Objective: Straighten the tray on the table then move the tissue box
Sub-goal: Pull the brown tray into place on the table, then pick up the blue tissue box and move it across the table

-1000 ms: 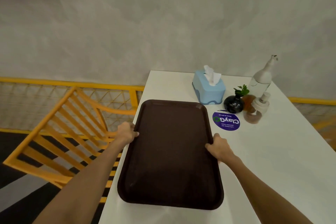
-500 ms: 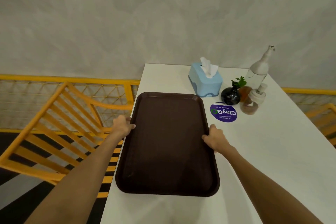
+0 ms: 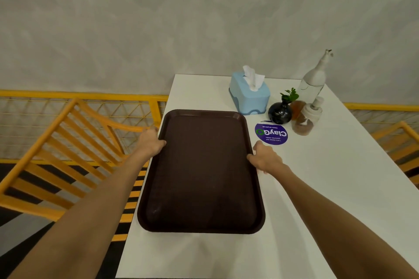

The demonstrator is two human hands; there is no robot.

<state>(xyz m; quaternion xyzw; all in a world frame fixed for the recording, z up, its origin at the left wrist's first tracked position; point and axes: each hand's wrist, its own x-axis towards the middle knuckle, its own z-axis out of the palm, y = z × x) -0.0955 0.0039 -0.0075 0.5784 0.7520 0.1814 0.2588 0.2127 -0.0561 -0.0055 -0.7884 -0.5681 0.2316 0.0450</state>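
You are gripping the tray (image 3: 201, 172) on the table (image 3: 328, 188), left hand (image 3: 150, 144) and right hand (image 3: 265, 158) closed on its edges | tissue box (image 3: 249, 94), tissue poking out, sitting just beyond, beside vase (image 3: 280, 112), bottles (image 3: 311, 84), sticker (image 3: 271, 133)

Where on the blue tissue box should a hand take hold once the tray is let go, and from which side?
Probably from above, across the two long side walls of the tissue box, just below its rounded top. The tissue sticks up from the centre slot, so fingers should straddle it. The black vase stands close on the box's right, and the tray nearly meets its near corner, so low approaches look cramped.
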